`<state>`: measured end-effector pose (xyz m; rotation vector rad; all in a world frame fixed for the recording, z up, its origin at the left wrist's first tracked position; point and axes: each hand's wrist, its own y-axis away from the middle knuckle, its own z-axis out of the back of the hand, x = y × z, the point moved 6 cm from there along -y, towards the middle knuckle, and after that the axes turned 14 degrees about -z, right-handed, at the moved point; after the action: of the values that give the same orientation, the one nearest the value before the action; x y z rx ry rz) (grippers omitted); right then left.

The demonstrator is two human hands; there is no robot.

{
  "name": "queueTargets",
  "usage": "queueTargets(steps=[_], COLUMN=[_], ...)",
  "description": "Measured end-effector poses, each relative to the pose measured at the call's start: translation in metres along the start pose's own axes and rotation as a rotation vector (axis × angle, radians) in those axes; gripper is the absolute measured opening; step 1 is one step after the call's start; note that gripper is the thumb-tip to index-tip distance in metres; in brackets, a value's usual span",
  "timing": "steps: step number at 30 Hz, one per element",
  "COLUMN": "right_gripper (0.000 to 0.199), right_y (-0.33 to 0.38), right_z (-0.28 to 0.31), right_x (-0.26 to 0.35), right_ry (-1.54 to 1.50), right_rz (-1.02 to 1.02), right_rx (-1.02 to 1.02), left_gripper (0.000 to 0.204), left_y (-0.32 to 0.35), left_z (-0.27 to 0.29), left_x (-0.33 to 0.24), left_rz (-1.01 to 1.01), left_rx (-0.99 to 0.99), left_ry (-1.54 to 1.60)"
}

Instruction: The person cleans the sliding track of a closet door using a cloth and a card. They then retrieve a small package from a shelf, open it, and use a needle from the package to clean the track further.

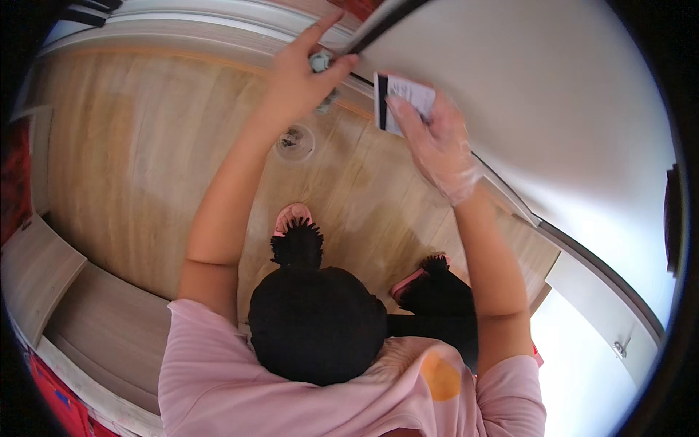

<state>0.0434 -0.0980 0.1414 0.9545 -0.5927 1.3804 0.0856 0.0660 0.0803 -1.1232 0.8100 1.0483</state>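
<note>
Pink sleeves and dark trousers fill the bottom of the view, and below them two pink slippers with black fluffy tops (295, 233) stand on the wooden floor (131, 160). Both arms reach up toward the white door (553, 131), the landmark for everything else. At the door's near edge, the left hand (302, 76) closes around a small metal knob or lock piece (320, 62), thumb and fingers pinching it while the forefinger points outward; a dark handle or bar (378, 25) runs up from that spot along the door's edge. Just to the door side of it, the right hand (437, 149), in a thin clear glove, holds a white card with a dark stripe (402, 102) between fingertips, pressed flat near the door's edge. On the floor below the knob lies a round clear disc, perhaps a drain or stopper (294, 142). To do this well, it seems best to keep the card flat and square to the door while the left hand steadies the knob without twisting, and to keep both feet planted clear of the door's swing.
</note>
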Motion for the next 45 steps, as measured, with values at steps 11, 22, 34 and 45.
queueTargets(steps=[11,22,34,45], right_gripper=[0.017,0.030,0.020,0.020], right_y=[0.119,0.154,0.147,0.202], right_z=[0.190,0.284,0.275,0.233], right_x=[-0.135,-0.174,-0.219,-0.363], right_ry=[0.933,0.656,-0.155,-0.498], right_rz=[-0.565,-0.504,-0.208,-0.488], right_rx=[0.330,-0.364,-0.220,-0.064], left_gripper=[0.035,0.039,0.024,0.065], left_y=[-0.002,0.000,0.037,0.050], left_z=[0.087,0.115,-0.215,-0.368], left_x=[0.011,-0.023,-0.280,-0.183], left_rz=[0.075,-0.080,-0.813,-0.584], left_rx=[-0.447,-0.560,0.803,1.280], left_ry=[-0.318,-0.558,-0.290,-1.485])
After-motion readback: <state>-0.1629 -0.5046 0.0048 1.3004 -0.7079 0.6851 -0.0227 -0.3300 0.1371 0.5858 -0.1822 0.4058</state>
